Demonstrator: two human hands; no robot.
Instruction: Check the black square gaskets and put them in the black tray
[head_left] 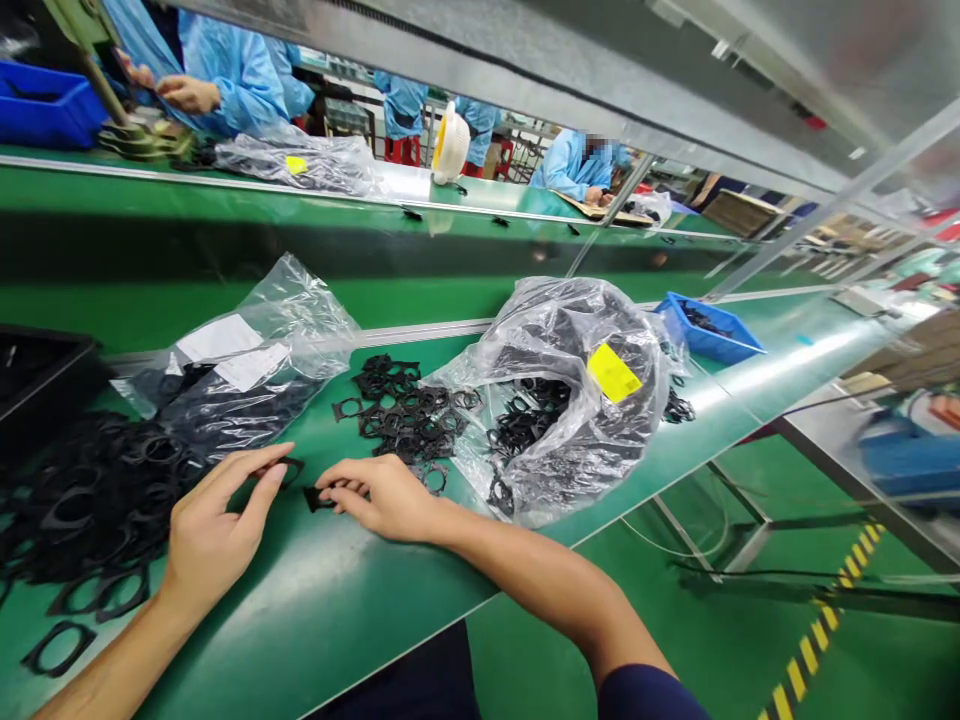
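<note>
Right now the hands are apart, with only a short gap between them above a green conveyor belt (322, 610). The left hand (217, 525) has its fingertips at a black rubber frame (285, 470), though it is hard to tell whether they grip it or only touch it. The right hand (379, 497) curls around the end of a second black frame (318, 498), pinching it on the side facing the left hand. Beyond the left hand, a wide heap of matching frames (97, 500) spreads to the edge of view, with a black tray (37, 375) past it. A clear bag with white labels (247, 350) lies ahead of that hand. A smaller heap of frames (401, 420) sits just ahead of the right hand, beside a clear bag with a yellow label (555, 390). A blue bin (709, 330) stands farther out past the right hand, and co-workers in blue smocks (225, 85) sit across the belt.
</note>
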